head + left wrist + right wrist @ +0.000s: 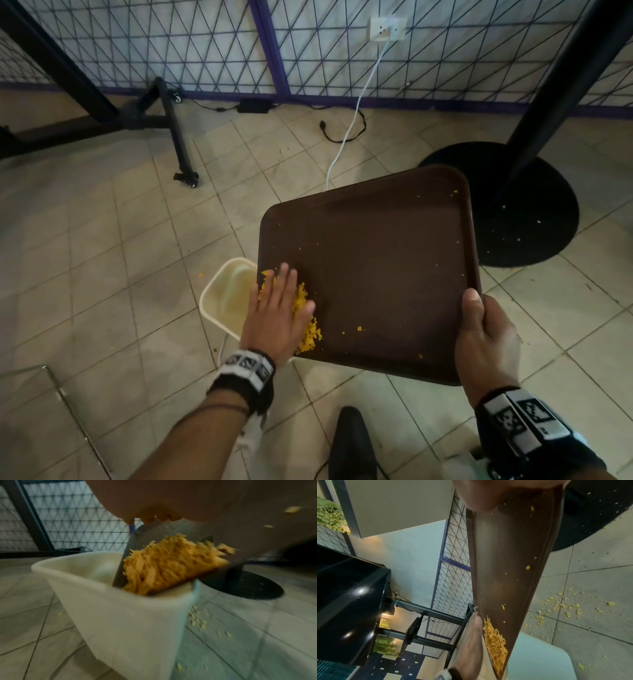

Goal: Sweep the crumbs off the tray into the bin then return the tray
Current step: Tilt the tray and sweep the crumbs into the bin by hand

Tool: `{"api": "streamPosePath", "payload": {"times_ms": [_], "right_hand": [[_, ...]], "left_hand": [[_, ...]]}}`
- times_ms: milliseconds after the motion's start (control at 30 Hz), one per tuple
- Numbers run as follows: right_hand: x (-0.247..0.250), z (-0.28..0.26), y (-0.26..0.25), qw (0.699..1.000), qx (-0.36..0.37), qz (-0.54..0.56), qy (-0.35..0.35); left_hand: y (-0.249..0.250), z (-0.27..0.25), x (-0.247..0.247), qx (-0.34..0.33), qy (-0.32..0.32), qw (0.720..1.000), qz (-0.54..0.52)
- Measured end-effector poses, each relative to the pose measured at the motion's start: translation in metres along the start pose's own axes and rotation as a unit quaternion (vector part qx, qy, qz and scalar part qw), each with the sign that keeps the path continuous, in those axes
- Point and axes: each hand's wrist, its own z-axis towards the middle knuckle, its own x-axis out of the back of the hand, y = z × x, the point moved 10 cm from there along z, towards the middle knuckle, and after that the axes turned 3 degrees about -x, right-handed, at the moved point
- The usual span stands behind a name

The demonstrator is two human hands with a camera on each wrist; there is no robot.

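My left hand (277, 311) fingers lie straight and flat, pressing the yellow crumbs (308, 329) against the tray's left corner; the cream bin (219, 294) stands on the tiled floor just below that corner; the brown tray (376, 267) tilts toward it; my right hand (486, 339) grips the tray's near right edge, thumb on top.

Crumbs (310, 330) on tray (387, 260) — tray's corner over bin (219, 298).

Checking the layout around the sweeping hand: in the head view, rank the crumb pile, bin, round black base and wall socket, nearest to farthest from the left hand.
1. crumb pile, under the left hand
2. bin, just left
3. round black base, far right
4. wall socket, top
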Motion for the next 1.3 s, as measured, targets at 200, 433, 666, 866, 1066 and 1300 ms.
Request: {"api": "streamPosePath", "payload": {"times_ms": [200,433,666,866,1066,1300], "right_hand": [[0.002,-0.001,-0.004,1.0,0.008,-0.013,0.007],[0.002,0.001,-0.002,1.0,0.011,-0.021,0.015],[-0.002,-0.006,-0.012,0.999,0.019,-0.032,0.009],[-0.001,-0.006,-0.012,0.999,0.012,-0.027,0.015],[0.001,-0.003,-0.01,0.999,0.019,-0.024,0.021],[-0.001,-0.004,-0.012,0.999,0.02,-0.027,0.015]], "left_hand": [[-0.046,0.056,0.009,0.067,-0.038,0.997,0.015],[-0.04,0.005,-0.023,0.047,-0.05,0.997,-0.027],[-0.042,-0.005,0.009,0.064,0.017,0.992,-0.104],[-0.013,0.037,0.012,0.051,0.009,0.992,-0.114],[-0.032,-0.011,-0.035,0.047,-0.04,0.994,-0.093],[-0.01,-0.002,0.004,0.009,0.03,0.993,-0.112]]}}
